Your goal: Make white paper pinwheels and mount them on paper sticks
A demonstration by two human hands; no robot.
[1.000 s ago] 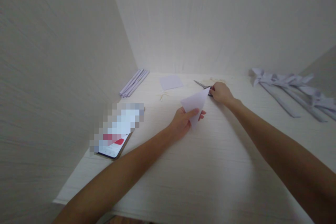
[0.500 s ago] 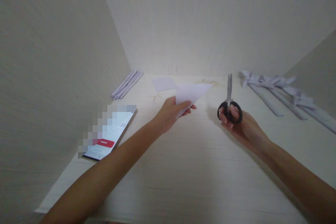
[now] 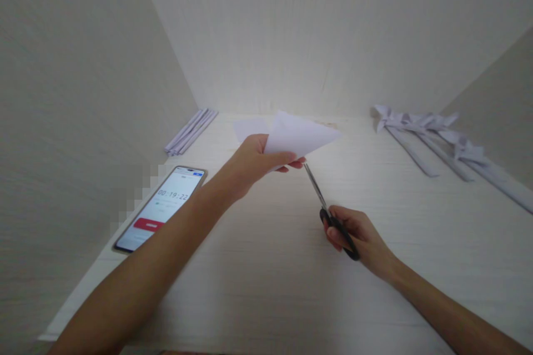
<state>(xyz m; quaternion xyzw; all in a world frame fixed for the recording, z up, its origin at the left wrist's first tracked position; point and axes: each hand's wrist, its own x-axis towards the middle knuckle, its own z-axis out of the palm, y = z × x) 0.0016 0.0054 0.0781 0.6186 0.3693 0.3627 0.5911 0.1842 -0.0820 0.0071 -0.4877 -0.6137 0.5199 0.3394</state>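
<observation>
A folded white paper (image 3: 302,136), pointed toward the right, is pinched in my left hand (image 3: 262,161), thumb on top and fingers beneath. My right hand (image 3: 353,233) grips black-handled scissors (image 3: 317,187) by their loops. The blades slant up and left, and their tips are close to the fingertips of my left hand, below the paper's lower edge. Whether the tips touch the paper I cannot tell. Behind my left hand lies a flat white paper piece (image 3: 249,127), partly covered by the hand and the held paper.
A phone (image 3: 166,199) showing a timer lies on the left, partly behind my left forearm. Several rolled paper sticks (image 3: 191,130) rest at the back left. Paper pinwheel-like shapes on sticks (image 3: 428,136) lie at the back right. Pale walls enclose the white table (image 3: 270,277).
My right hand has moved left and toward me, turning the scissors from upright to slanting at the paper. My left hand has tilted the folded paper, raising its upper corner.
</observation>
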